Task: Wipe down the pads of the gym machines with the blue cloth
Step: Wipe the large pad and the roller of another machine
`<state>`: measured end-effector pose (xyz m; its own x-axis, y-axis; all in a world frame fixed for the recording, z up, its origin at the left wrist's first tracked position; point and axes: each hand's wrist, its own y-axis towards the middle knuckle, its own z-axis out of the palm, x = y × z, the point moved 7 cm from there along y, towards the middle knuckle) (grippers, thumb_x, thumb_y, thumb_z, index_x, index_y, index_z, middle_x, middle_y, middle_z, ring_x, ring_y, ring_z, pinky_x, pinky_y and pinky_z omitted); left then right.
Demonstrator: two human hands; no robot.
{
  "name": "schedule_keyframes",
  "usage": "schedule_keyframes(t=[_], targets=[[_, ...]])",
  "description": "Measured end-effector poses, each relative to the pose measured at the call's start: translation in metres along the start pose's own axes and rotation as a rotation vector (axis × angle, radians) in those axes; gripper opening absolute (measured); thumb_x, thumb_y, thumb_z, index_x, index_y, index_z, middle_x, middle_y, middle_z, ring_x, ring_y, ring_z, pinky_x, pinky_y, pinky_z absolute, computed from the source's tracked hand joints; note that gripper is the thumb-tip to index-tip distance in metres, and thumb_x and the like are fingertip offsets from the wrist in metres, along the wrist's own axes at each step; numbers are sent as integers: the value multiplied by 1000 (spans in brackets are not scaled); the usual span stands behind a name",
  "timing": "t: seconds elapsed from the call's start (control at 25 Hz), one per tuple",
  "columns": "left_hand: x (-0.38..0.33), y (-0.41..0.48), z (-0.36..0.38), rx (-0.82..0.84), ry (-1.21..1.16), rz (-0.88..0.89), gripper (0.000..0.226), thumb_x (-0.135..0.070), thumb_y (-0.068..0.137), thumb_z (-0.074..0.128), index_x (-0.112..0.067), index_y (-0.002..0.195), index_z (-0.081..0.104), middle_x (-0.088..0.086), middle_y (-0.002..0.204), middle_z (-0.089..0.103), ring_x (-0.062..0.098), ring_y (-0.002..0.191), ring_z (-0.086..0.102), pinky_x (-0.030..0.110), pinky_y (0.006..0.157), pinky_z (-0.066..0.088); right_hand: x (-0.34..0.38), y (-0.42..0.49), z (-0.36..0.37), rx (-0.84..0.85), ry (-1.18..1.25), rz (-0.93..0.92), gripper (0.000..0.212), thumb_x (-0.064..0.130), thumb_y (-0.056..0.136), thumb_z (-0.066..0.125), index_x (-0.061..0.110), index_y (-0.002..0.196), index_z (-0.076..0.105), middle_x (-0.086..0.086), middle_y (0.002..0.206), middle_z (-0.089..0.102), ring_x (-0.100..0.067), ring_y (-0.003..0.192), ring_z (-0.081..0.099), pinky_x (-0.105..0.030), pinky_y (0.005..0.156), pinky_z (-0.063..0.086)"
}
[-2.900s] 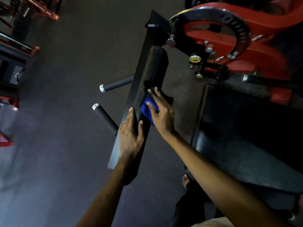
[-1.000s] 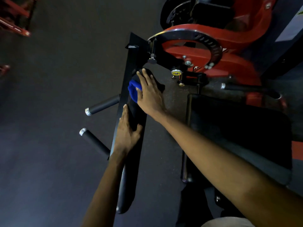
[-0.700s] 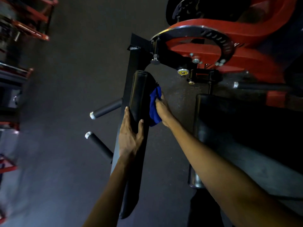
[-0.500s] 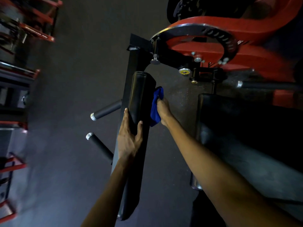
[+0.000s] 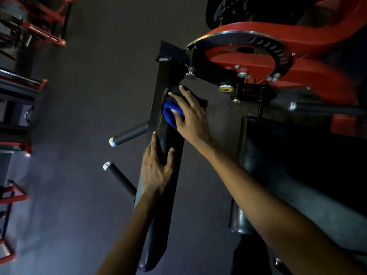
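- The right hand [image 5: 191, 118] lay flat with its fingers straight and spread, pressing the blue cloth [image 5: 170, 114] onto the far end of the long narrow black pad [image 5: 168, 143], the arm stretched forward.
- The left hand [image 5: 156, 171] rested lower on that pad, fingers straight along its left edge and thumb splayed across the top.
- A red machine frame [image 5: 297, 62] stood just beyond.
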<state>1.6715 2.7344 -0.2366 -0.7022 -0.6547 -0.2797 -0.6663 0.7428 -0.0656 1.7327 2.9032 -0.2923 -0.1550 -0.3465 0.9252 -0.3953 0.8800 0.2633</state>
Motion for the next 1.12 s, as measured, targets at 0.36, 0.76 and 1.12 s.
schedule_keyframes(t=[0.36,0.76,1.12], targets=[[-4,33,11,-20,38,48,74,-48,95,54,-17,157,28,3,159,37,24,147,32,50,119,27,-12,33,-2,58,136,134,39,23,93,55,18,132,56,-1,128,61,-18,119,56,-36,100,47],[-5,31,9,-18,-57,51,75,-48,96,57,-19,158,26,5,157,40,24,145,34,53,117,32,-78,-8,39,99,610,787,41,36,101,41,23,140,47,-7,123,66,-23,109,65,-43,98,52],[54,-106,-12,27,-70,39,71,-44,103,47,-18,161,17,-1,165,23,13,150,24,33,121,27,-28,-141,51,152,608,853,35,24,106,42,26,141,46,-3,134,60,-17,117,59,-36,103,47]])
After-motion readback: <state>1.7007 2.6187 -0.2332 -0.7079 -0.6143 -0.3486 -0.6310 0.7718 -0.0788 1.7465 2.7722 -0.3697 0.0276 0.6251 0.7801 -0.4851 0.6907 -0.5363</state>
